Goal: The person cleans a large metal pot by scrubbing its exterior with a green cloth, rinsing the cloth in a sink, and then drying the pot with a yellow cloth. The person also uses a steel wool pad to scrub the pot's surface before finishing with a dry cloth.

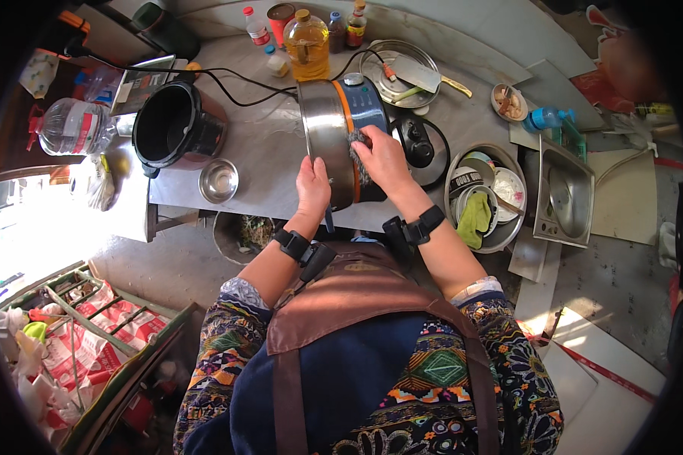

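Note:
An electric cooker with a steel pot body point(327, 128), an orange band and a blue control panel lies tipped on its side on the grey worktop. My left hand point(313, 185) grips the rim of its steel side near the worktop's front edge. In my right hand point(380, 156) is a grey scouring pad point(359, 149), pressed against the cooker by the orange band. A black lid point(415, 142) with a knob lies just right of the cooker. The cooker's underside and inside are hidden.
Left stand a black-rimmed pressure cooker point(176, 125) and a small steel bowl point(218, 181). Behind are an oil bottle point(307, 45) and a cleaver point(415, 74) on a steel lid. A basin point(452, 227) of dishes and a steel sink point(563, 193) are right. A bucket point(227, 242) stands below.

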`<control>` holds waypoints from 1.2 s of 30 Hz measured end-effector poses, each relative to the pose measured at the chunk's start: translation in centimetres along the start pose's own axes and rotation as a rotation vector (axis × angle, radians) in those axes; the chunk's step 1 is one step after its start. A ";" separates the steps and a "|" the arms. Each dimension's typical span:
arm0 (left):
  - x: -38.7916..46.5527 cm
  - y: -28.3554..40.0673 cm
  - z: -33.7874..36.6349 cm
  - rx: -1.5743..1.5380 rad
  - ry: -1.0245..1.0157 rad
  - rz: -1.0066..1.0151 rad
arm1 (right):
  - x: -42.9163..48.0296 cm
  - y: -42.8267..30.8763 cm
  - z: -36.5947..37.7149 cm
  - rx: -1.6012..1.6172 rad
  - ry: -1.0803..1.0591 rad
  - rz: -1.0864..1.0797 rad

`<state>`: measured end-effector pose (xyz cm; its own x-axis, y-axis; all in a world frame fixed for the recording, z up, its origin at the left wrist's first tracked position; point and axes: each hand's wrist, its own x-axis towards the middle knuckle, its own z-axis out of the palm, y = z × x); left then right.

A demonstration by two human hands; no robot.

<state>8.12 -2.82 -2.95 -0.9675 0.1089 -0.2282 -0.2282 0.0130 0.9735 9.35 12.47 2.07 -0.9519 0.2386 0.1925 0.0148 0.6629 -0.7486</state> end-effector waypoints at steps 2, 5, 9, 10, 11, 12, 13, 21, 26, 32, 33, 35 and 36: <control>0.5 -0.2 0.0 0.014 0.001 0.015 | -0.1 0.0 0.1 0.097 -0.059 0.176; 0.8 -0.9 -0.2 0.057 0.004 0.065 | 0.0 -0.1 0.5 0.195 0.003 0.175; 1.2 -1.2 -0.6 0.204 -0.034 0.109 | 0.4 -0.3 1.0 -0.003 0.079 0.053; 1.4 -1.1 -0.6 0.203 -0.018 0.101 | 0.5 -0.3 1.1 -0.035 0.109 0.080; 1.5 -1.0 -0.5 0.201 -0.001 0.092 | 0.4 -0.4 1.1 -0.059 0.169 0.056; 1.7 -0.7 -0.4 0.203 0.008 0.058 | 0.4 -0.5 1.2 -0.068 0.209 0.015; 1.9 -0.4 -0.3 0.223 0.020 0.086 | 0.3 -0.6 1.1 -0.100 0.132 0.050; 2.8 1.2 -0.1 0.267 -0.007 0.029 | -1.1 -1.5 0.3 -0.230 0.051 -0.170; 3.2 1.0 -0.5 0.366 -0.025 0.090 | 1.6 -0.2 0.6 -0.165 -0.003 -0.224; 3.9 0.5 -0.4 0.420 0.017 0.188 | 8.6 1.1 2.5 -0.190 -0.057 -0.180; 3.9 0.4 -0.4 0.434 0.020 0.210 | 9.2 1.0 2.8 -0.171 0.011 -0.249; 3.9 0.4 -0.4 0.414 0.015 0.203 | 9.8 0.6 2.9 -0.180 0.048 -0.242; 3.9 0.4 -0.4 0.424 0.015 0.185 | 9.4 0.3 2.8 -0.166 0.079 -0.291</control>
<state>4.20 -2.79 -3.42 -0.9900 0.1329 -0.0472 0.0101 0.4003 0.9163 -0.46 12.96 1.87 -0.8971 0.0726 0.4359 -0.1978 0.8162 -0.5429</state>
